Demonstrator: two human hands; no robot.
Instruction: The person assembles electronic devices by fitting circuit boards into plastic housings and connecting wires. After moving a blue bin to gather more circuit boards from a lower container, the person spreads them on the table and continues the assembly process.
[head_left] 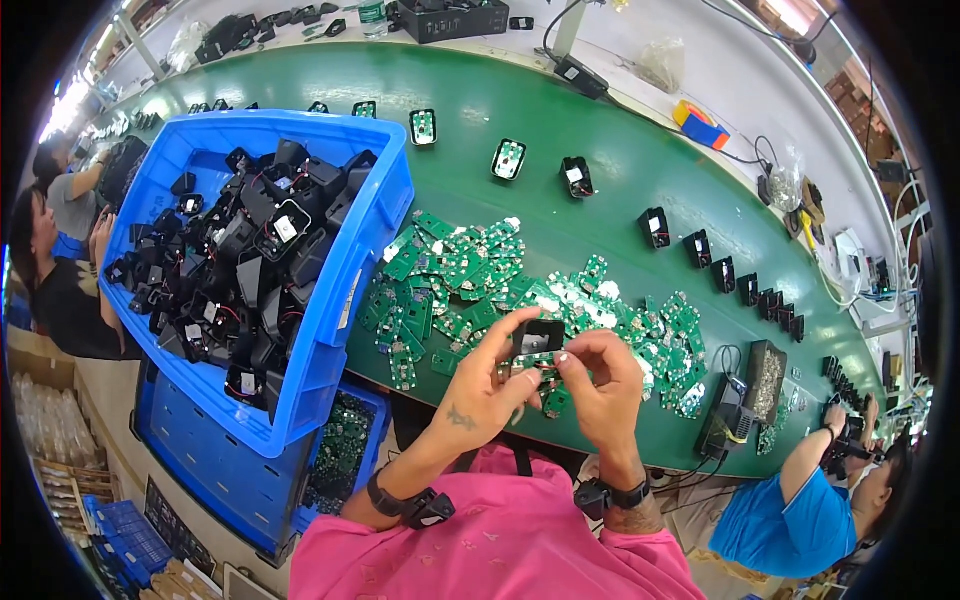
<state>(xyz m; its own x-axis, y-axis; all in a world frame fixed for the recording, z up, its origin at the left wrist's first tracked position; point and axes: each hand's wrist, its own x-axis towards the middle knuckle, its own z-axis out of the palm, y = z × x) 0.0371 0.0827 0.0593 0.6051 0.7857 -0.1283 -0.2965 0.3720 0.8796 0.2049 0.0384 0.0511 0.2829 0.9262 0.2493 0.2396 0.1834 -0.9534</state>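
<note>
My left hand (490, 388) holds a small black plastic housing (541, 336), its hollow side turned up, in front of my chest. Fingers and thumb are closed around it. At the housing's near edge is a small green circuit board (544, 363) with thin wires by it. My right hand (606, 382) is closed in a pinch on that board's right end; the fingers partly cover it. Just beyond both hands lies a wide heap of loose green circuit boards (470, 258) on the green table (450, 180).
A blue crate (392, 195) full of black housings with wires stands at left. Along the table runs a row of black housings (655, 228), some with boards (508, 159). A power supply box (728, 425) sits at right. Co-workers sit at left and right (780, 525).
</note>
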